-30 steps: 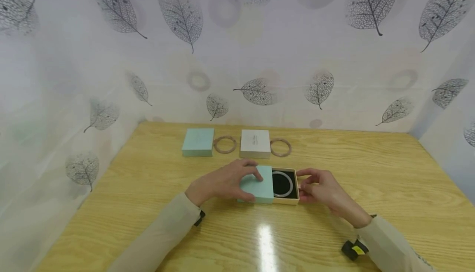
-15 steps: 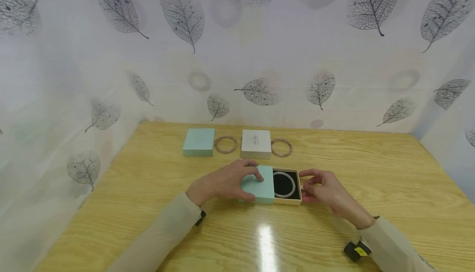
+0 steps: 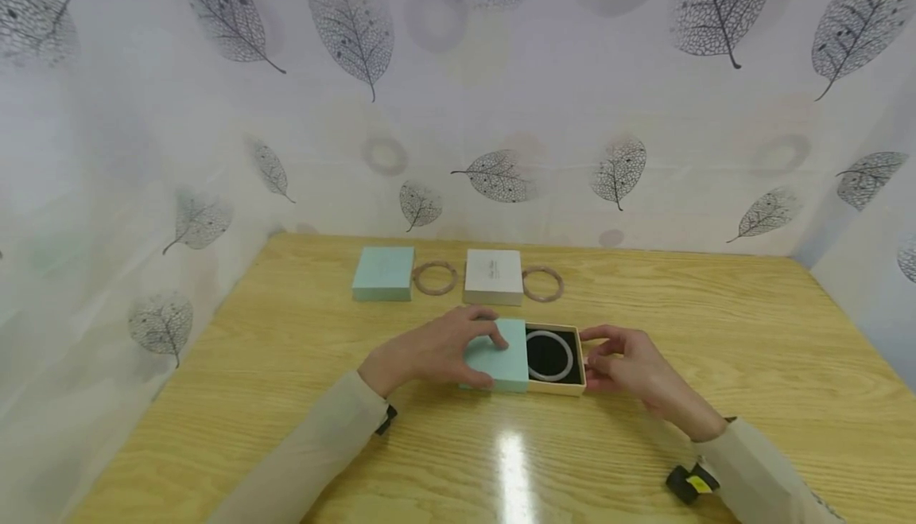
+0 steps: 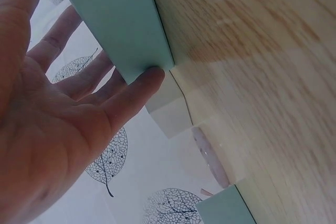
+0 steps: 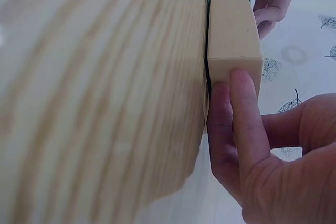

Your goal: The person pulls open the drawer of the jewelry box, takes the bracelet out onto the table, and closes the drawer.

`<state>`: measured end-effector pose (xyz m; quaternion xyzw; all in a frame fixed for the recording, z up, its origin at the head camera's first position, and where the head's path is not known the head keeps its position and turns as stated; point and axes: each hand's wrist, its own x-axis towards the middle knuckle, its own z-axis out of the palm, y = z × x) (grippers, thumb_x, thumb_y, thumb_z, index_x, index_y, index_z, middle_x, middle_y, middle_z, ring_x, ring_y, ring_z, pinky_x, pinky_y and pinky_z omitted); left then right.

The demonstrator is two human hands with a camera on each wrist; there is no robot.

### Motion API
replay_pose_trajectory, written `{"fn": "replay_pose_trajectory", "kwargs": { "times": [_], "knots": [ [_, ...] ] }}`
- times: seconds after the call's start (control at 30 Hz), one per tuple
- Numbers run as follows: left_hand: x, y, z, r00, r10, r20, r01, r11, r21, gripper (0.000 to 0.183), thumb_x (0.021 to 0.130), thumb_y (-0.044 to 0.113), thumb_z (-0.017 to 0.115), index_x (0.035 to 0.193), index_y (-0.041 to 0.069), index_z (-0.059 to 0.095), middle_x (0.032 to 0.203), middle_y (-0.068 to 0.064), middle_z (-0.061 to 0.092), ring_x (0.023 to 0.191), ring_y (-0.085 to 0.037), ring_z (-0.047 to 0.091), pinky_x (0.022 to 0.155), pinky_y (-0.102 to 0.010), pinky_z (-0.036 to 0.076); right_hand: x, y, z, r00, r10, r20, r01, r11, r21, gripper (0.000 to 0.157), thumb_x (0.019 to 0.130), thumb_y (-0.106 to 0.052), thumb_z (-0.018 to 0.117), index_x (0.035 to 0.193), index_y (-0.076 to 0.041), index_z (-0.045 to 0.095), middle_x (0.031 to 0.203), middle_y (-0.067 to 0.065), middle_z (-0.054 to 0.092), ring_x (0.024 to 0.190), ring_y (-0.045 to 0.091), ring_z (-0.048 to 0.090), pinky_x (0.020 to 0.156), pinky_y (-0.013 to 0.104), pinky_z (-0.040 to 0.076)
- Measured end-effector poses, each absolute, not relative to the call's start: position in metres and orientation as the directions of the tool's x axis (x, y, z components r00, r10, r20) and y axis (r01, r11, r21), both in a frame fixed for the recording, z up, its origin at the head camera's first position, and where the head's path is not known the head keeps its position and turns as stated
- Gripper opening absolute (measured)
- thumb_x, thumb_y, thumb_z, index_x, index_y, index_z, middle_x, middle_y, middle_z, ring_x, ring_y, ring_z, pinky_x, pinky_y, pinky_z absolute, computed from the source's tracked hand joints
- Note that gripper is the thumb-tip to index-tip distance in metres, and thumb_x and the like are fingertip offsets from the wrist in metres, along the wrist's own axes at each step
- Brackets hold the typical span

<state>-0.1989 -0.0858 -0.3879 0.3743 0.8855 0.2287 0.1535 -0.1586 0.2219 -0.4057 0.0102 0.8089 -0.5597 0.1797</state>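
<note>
A mint-green box sleeve [image 3: 514, 369] lies on the table, gripped by my left hand [image 3: 444, 349] with the thumb on its near side and fingers spread over the top and far side. From the sleeve's right end sticks out a cream drawer [image 3: 556, 388] with a black lining. A pale bangle [image 3: 570, 361] lies flat in it, its left edge hidden under the sleeve. My right hand [image 3: 630, 365] is at the drawer's outer end, thumb and fingers pinching there. In the right wrist view, two fingers [image 5: 244, 93] lie against the drawer's end face.
Behind the hands stand a closed mint-green box [image 3: 382, 273] and a white box [image 3: 492, 276]. Each has a pinkish bangle beside it, one bangle [image 3: 435, 293] between the boxes and another bangle [image 3: 542, 300] on the right. A leaf-print cloth [image 3: 529, 110] hangs behind the wooden table [image 3: 429, 460].
The drawer has slid a little farther right out of the sleeve, along with my right hand, so more of the pale bangle shows. My left hand and the sleeve have stayed in place.
</note>
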Motion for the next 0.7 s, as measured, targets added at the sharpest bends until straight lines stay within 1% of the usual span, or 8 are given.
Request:
{"fn": "replay_pose_trajectory", "kwargs": {
  "times": [0.53,0.7],
  "knots": [
    [-0.1980,-0.0845,-0.3870,-0.676,0.729,-0.108,0.589,0.623,0.515,0.041,0.088,0.035,0.081,0.125,0.021,0.069,0.159,-0.011,0.043,0.146,-0.032,0.043,0.119,-0.046,0.041,-0.1587,0.2257,-0.4058,-0.935,-0.189,-0.302,0.212,0.386,-0.898,0.041,0.100,0.008,0.050,0.140,0.010,0.049,0.099,0.015,0.062,0.080,0.017,0.069,0.069,0.030,0.063],
    [-0.1975,-0.0845,-0.3860,-0.682,0.723,-0.114,0.581,0.629,0.516,0.041,0.088,0.035,0.081,0.124,0.021,0.069,0.159,-0.010,0.043,0.146,-0.032,0.043,0.119,-0.046,0.041,-0.1584,0.2287,-0.4076,-0.939,-0.190,-0.288,0.196,0.395,-0.898,0.041,0.099,0.009,0.049,0.140,0.013,0.048,0.099,0.016,0.062,0.079,0.017,0.068,0.068,0.030,0.063]
  ]
}}
